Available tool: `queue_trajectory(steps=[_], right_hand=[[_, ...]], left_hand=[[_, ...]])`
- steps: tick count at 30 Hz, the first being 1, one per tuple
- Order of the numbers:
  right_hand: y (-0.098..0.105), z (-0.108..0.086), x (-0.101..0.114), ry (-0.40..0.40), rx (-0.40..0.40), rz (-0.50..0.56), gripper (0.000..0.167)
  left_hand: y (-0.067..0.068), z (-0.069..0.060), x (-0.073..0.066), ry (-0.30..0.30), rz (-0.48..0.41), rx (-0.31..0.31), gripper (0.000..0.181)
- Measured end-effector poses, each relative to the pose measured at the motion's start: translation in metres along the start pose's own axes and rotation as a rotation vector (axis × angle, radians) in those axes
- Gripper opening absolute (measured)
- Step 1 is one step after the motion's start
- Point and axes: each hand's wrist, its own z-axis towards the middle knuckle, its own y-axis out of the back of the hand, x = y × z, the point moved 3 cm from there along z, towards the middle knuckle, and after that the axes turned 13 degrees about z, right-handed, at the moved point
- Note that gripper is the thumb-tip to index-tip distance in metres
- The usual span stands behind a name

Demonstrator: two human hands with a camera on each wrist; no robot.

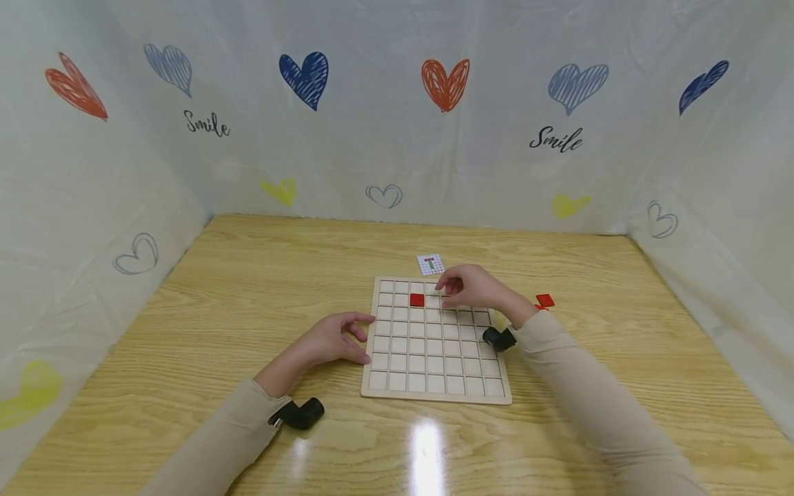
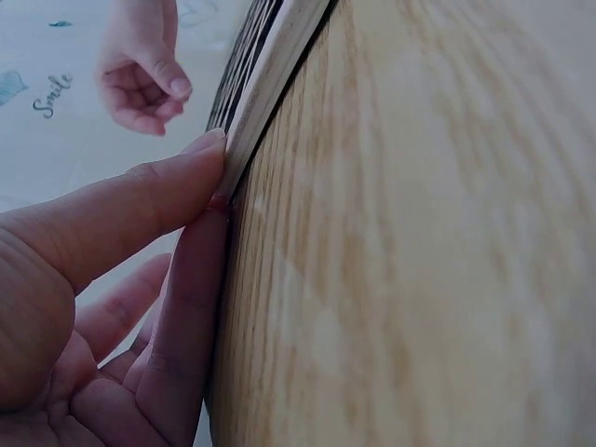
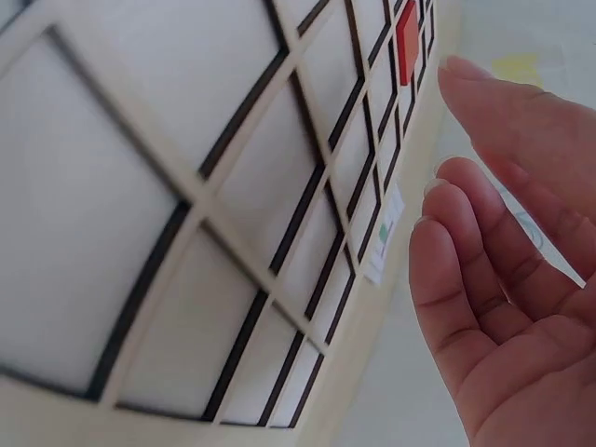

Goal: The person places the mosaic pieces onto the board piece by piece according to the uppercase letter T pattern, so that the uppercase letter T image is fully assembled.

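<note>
A wooden grid board point(image 1: 437, 398) with pale square cells lies on the table. One red square tile point(image 1: 417, 300) sits in its second row from the far side, third column from the left; it also shows in the right wrist view. My left hand point(image 1: 335, 337) touches the board's left edge, thumb and index finger spread apart along it. Over the board's far right part hovers my right hand point(image 1: 474, 286), fingers loosely bent and the thumb apart. Nothing shows between those fingers in the right wrist view, where the hand point(image 3: 521, 251) is beside the board.
Just beyond the board's far edge lies a small card point(image 1: 431, 264) printed with a grid and a red-and-green T shape. To the right, red tiles point(image 1: 545, 300) lie on the table point(image 1: 260, 275), partly hidden by the right wrist. White curtains point(image 1: 384, 138) with printed hearts enclose the table.
</note>
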Motion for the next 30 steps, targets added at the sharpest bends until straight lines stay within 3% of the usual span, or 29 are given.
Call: queue_trajectory(steps=[30], right_hand=[[0.023, -0.042, -0.022, -0.04, -0.079, -0.035, 0.019]], left_hand=[[0.0, 0.001, 0.0, -0.022, -0.008, -0.001, 0.069]])
